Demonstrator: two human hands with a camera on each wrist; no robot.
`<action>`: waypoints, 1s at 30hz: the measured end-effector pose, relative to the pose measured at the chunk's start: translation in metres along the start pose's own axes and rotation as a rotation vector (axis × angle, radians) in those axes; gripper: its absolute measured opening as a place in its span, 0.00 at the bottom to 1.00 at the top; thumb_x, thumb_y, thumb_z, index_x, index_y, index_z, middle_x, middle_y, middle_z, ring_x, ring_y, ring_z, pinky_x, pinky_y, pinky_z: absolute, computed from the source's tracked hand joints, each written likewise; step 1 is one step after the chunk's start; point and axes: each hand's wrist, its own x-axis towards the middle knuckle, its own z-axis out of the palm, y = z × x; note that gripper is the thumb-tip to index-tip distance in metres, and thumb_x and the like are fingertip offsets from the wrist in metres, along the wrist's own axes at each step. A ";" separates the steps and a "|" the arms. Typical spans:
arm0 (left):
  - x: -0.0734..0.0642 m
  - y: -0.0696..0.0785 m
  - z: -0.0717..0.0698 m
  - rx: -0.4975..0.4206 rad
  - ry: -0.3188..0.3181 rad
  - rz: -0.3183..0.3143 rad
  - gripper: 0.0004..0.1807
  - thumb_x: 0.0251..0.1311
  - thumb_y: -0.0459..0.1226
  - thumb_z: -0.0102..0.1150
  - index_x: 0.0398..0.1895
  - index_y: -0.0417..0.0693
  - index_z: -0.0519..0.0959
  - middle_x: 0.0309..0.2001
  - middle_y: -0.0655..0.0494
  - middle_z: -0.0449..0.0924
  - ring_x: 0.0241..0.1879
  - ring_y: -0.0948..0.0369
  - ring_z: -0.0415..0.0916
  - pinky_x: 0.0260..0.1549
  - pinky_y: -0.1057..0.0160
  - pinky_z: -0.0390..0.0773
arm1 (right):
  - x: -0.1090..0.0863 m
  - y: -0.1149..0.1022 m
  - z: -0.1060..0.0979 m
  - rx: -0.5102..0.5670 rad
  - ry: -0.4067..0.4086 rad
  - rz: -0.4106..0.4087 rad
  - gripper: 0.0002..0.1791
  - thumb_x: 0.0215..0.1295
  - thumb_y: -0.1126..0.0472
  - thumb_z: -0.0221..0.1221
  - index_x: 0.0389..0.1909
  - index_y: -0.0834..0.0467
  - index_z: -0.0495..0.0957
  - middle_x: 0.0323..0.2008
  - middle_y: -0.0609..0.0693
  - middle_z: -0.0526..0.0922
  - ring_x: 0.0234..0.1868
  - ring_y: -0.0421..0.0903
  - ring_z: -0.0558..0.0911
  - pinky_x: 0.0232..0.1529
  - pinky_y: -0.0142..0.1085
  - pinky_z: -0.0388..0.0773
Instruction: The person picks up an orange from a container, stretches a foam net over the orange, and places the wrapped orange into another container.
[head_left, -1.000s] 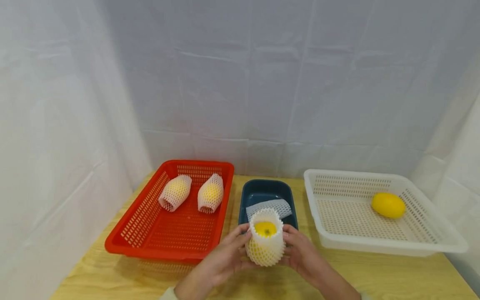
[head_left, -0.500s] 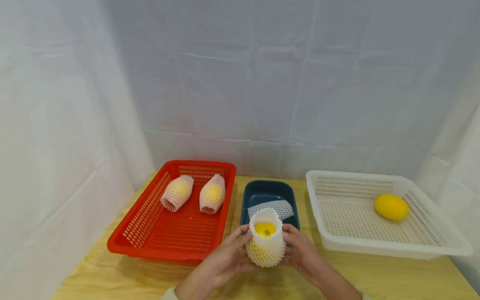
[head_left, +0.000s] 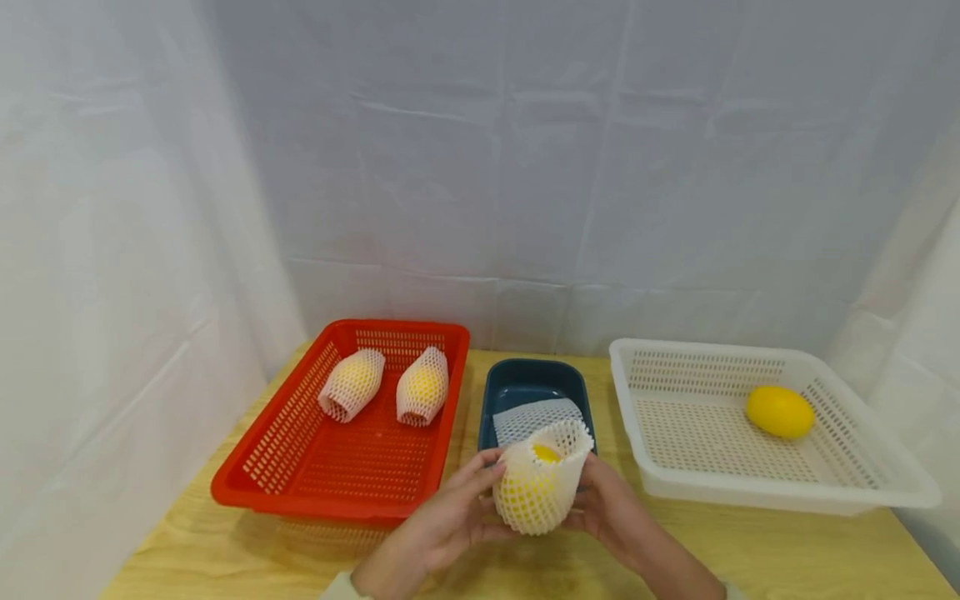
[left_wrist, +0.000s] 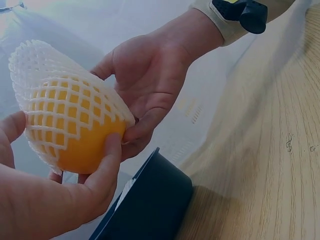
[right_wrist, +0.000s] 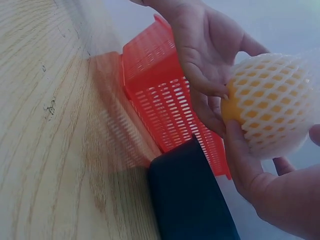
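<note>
At the left, a red basket (head_left: pixel 352 475) bears two netted fruits side by side. The left one (head_left: pixel 352 385) slants, its net's mouth facing near and left; the right one (head_left: pixel 423 387) lies nearly straight away from the person, mouth near, narrow tip far.

Next comes the left hand (head_left: pixel 450 521), its forearm rising from the lower edge out of a pale cuff (head_left: pixel 341 587). It grips the left side of the held fruit (head_left: pixel 531 496), thumb on the net (head_left: pixel 572 440) near the top, other fingers lower down.

The held fruit is in the air above the table (head_left: pixel 750 550), between both hands and in front of the blue tray (head_left: pixel 532 375). Its long axis leans — bottom to the lower left, top to the upper right — and the net's mouth points up and right, with yellow showing inside. In the left wrist view, the mouth end points up and left, while the opposite end shows bare yellow below the net's edge, fingers touching it.

In the tray lies a flat spare net (head_left: pixel 536 418), partly hidden by the held fruit.

The right hand (head_left: pixel 611 508) grips the fruit's right side, palm turned inward, forearm coming from the lower right. Farther right, the white basket (head_left: pixel 697 450) holds a bare fruit (head_left: pixel 780 411), long axis crosswise, its right end slightly nearer.
</note>
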 end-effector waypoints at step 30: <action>-0.005 -0.001 0.001 -0.039 -0.041 0.051 0.20 0.71 0.49 0.50 0.59 0.51 0.66 0.58 0.44 0.66 0.51 0.53 0.73 0.49 0.47 0.78 | 0.002 0.000 -0.004 0.019 -0.085 -0.003 0.24 0.79 0.51 0.32 0.67 0.59 0.61 0.52 0.48 0.78 0.50 0.46 0.79 0.47 0.44 0.79</action>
